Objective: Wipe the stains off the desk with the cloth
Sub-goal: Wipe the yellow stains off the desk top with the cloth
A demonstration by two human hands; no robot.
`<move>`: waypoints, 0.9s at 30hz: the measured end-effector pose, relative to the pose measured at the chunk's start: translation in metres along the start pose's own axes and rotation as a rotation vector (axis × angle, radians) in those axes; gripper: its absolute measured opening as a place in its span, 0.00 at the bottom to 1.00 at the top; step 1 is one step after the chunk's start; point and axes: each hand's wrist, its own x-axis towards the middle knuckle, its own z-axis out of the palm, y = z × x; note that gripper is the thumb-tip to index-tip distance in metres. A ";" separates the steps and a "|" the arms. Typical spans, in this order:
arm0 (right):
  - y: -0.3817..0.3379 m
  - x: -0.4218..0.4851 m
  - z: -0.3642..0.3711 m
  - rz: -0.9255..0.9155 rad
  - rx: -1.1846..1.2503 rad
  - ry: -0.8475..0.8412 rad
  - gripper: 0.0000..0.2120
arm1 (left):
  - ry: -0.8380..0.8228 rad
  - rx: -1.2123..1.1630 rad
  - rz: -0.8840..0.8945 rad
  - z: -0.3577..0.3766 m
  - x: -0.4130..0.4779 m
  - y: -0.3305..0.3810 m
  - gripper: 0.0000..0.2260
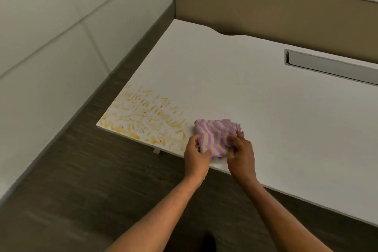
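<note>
Your left hand (196,154) and right hand (241,152) both pinch the bunched striped cloth (216,136) at the desk (266,108) front edge, just right of the orange stains (147,117). Wiping looks not yet begun; next, press down and sweep left.

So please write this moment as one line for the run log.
phase: bunching cloth | left hand + right hand: gripping purple-and-cream striped cloth | orange smeared stains: unwiped, left of cloth | white desk: near-edge work
</note>
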 end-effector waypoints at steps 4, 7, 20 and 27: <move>0.008 0.002 -0.007 -0.026 -0.061 -0.099 0.16 | 0.071 0.008 -0.017 0.006 -0.012 -0.007 0.21; 0.002 0.004 -0.010 -0.062 -0.265 -0.067 0.22 | 0.095 -0.015 -0.021 0.009 -0.020 -0.011 0.22; -0.012 0.027 0.051 -0.025 -0.450 -0.225 0.33 | 0.121 0.138 0.020 -0.024 -0.039 -0.032 0.19; -0.008 0.019 0.066 -0.024 -0.478 -0.243 0.48 | 0.252 0.538 0.326 -0.086 -0.023 -0.055 0.21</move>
